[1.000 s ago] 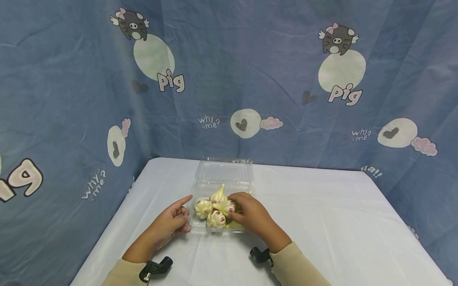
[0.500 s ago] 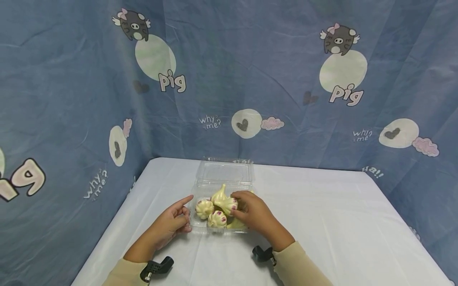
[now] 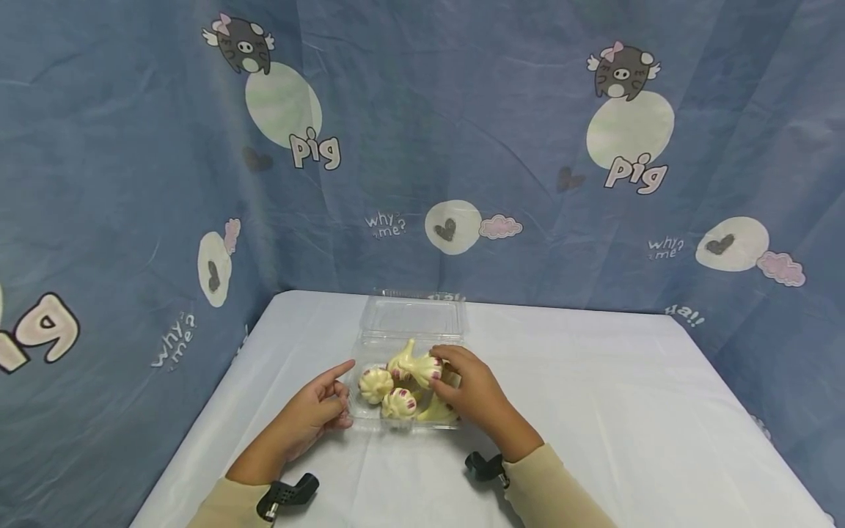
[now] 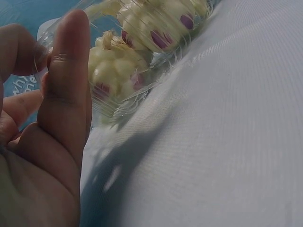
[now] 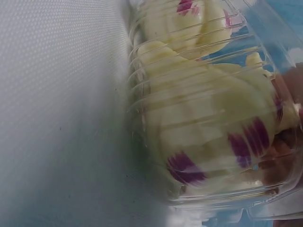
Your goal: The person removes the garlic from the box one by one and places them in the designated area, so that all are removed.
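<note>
A clear plastic clamshell box point(image 3: 370, 420) lies open on the table, with several cream garlic bulbs with purple patches inside. My right hand point(image 3: 477, 389) pinches one garlic bulb point(image 3: 425, 369) between thumb and fingers, over the box's right half; its stem points left across the back bulb point(image 3: 400, 359). Two more bulbs, a left bulb point(image 3: 376, 385) and a front bulb point(image 3: 399, 403), sit in the left half. Close up in the right wrist view, another bulb point(image 5: 208, 109) shows through the box wall. My left hand point(image 3: 309, 412) rests against the box's left side, index finger straight.
The box's hinged lid point(image 3: 414, 317) lies back, away from me. A white cloth point(image 3: 581, 396) covers the table. Blue printed curtain point(image 3: 370, 110) stands at the back and left. Black wrist cameras point(image 3: 288, 495) are strapped on both sleeves.
My right hand has lifted the pinched garlic bulb slightly and moved it right and back, uncovering more of the bulb at the front right. My left hand has stayed at the box's side.
</note>
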A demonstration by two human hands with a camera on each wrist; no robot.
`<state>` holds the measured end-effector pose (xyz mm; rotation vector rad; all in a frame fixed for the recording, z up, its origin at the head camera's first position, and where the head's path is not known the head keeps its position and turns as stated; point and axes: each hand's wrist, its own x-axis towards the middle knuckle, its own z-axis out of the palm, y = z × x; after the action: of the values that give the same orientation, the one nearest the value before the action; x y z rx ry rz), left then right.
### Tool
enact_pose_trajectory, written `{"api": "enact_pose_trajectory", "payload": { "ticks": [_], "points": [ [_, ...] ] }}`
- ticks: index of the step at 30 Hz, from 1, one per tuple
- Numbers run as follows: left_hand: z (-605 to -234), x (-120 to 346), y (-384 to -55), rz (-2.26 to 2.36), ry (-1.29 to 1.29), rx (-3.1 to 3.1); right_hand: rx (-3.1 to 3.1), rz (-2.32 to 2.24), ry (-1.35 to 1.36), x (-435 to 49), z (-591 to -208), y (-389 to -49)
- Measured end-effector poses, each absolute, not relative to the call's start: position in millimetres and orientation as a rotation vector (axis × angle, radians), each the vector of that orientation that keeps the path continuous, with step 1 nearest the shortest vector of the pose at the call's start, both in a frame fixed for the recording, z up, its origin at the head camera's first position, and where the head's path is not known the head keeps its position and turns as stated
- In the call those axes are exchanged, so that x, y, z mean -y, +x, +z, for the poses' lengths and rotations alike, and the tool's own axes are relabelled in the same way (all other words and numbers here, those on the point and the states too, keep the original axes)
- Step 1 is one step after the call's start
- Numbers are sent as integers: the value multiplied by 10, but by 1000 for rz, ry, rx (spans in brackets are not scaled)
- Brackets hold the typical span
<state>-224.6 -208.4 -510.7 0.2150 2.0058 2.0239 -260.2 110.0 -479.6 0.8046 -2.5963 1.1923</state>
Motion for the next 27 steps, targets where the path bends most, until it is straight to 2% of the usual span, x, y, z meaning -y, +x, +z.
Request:
{"api": "enact_pose_trajectory", "payload": {
  "ticks": [27],
  "points": [
    [-5115,2094,-2249,2026,222,-1986,2433,1287,676,-1176,-4731,-2621]
  ]
}}
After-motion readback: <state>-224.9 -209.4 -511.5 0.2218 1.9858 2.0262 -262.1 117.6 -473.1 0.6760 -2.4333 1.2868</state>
